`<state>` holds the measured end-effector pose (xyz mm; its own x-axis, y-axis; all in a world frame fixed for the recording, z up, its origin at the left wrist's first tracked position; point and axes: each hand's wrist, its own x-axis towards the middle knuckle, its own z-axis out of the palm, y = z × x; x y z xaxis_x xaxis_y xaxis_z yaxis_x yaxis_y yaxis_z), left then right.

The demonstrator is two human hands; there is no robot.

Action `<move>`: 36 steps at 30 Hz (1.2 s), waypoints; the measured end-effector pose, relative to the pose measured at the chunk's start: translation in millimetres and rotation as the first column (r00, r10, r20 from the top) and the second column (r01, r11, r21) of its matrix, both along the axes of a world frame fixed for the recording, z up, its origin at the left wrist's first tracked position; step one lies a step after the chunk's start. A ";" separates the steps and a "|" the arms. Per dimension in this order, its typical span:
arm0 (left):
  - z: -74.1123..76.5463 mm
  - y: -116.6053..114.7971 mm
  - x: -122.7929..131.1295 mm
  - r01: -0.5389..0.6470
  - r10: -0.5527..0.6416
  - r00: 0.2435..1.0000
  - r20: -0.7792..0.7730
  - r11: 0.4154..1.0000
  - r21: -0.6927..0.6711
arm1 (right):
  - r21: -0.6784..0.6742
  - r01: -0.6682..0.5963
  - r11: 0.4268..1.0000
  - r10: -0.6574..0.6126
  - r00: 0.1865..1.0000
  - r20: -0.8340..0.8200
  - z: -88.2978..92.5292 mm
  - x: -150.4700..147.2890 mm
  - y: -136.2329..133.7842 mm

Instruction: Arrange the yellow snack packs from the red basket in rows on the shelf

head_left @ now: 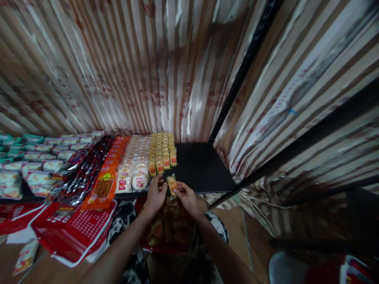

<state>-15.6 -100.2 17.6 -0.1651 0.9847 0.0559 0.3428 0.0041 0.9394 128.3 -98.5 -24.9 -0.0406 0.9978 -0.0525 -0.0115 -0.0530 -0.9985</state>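
Note:
My right hand (186,196) pinches a small clear packet with a yellow snack (171,184) at the front edge of a black shelf (201,167). My left hand (156,192) is closed just left of it, fingertips at the shelf edge below rows of the same yellow packets (162,152). What the left fingers hold is hidden.
On the shelf, left of the yellow rows, lie round white cakes in packets (134,165), orange packets (108,177), dark glossy packets (85,169) and green-white packets (35,157). Red printed bags (71,230) lie below. Striped shiny sheeting (148,67) covers the walls. A black post (242,71) stands at the corner.

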 end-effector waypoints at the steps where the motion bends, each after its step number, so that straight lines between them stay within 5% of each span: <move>1: -2.4 0.6 4.1 -0.037 0.038 0.999 -0.022 0.999 0.039 | 0.014 0.037 0.999 -0.037 0.999 0.017 -0.1 -1.1 9.2; 6: -23.4 7.5 24.2 -0.028 0.034 0.998 -0.059 0.995 0.099 | 0.079 0.163 0.983 -0.173 0.975 0.136 -7.9 -9.6 53.1; 13: -46.1 32.7 32.3 -0.024 0.031 0.996 -0.082 0.996 0.081 | 0.124 0.161 0.979 -0.197 0.902 0.385 -13.8 -22.8 86.8; 23: -59.8 37.1 25.4 0.005 0.008 0.994 -0.107 0.993 0.117 | 0.211 0.176 0.961 -0.249 0.885 0.393 -23.2 -31.7 87.4; 30: -57.0 34.5 25.5 0.080 -0.070 0.992 -0.104 0.993 0.092 | 0.279 0.158 0.947 -0.292 0.784 0.547 -22.2 -30.4 87.7; 36: -68.9 38.3 23.1 0.057 -0.045 0.994 -0.101 0.991 0.117 | 0.288 0.155 0.945 -0.300 0.765 0.571 -27.1 -33.3 89.8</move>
